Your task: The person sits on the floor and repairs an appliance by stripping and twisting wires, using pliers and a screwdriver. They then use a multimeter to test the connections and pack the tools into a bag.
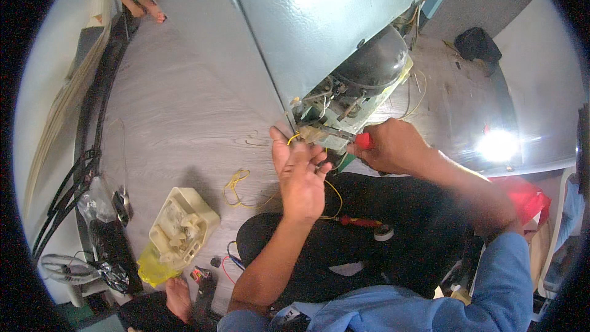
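My left hand [300,178] is raised at the lower corner of a grey refrigerator [332,18], fingers bent around a thin yellow wire [294,138]. That wire loops above the fingers and trails down toward my lap. In my right hand [396,146] are red-handled pliers [364,141], their slim metal end pointing left, close above my left fingertips. Just beyond is the open machine bay, with a black domed compressor [375,61] on its metal base and several loose wires. What the tool's tip touches is too small to make out.
On my lap lie a red screwdriver [359,221] and a roll of white tape [383,233]. A cream plastic tray [212,212] stands on the floor at left, near coiled yellow wire [233,187]. A bright lamp [499,146] shines at right. Another person's bare foot [178,298] shows lower left.
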Motion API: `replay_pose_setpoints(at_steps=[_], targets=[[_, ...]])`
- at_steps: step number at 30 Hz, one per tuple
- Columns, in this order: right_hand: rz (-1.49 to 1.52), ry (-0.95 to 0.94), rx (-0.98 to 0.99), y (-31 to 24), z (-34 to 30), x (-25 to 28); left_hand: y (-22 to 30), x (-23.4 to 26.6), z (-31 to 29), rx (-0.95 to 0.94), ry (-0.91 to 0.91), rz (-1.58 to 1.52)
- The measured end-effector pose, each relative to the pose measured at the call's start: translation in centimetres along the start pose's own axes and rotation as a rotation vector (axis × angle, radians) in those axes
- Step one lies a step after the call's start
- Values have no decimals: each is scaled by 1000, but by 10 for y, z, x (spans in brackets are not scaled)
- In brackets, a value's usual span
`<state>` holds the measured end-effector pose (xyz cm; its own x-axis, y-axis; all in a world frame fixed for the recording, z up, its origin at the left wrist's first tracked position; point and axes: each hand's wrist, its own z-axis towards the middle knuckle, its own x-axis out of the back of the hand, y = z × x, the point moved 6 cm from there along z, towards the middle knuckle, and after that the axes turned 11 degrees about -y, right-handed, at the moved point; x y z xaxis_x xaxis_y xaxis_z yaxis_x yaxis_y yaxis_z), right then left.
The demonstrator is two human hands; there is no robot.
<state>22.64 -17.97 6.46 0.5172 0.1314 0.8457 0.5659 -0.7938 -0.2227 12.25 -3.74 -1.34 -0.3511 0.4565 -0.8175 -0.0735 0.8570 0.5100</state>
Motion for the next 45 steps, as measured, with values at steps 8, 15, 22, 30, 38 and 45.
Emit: replay_pose_setpoints(at_steps=[8, 15, 22, 30, 38, 45], targets=[[97, 93, 118, 5, 0, -4, -15, -15, 24, -401, 60, 58], [95, 145, 113, 14, 0, -3, -21, -15, 30, -502, 134, 171], [120, -20, 107, 23, 7, -6, -14, -25, 28, -500, 111, 234], [454, 2, 166, 17, 0, -56, -12, -17, 19, -375, 109, 346], [1020, -390, -7, -14, -15, -87, 11, 25, 14, -175, -103, 429], [1378, -19, -85, -80, -7, -84, 28, 28, 10, -211, 16, 464]])
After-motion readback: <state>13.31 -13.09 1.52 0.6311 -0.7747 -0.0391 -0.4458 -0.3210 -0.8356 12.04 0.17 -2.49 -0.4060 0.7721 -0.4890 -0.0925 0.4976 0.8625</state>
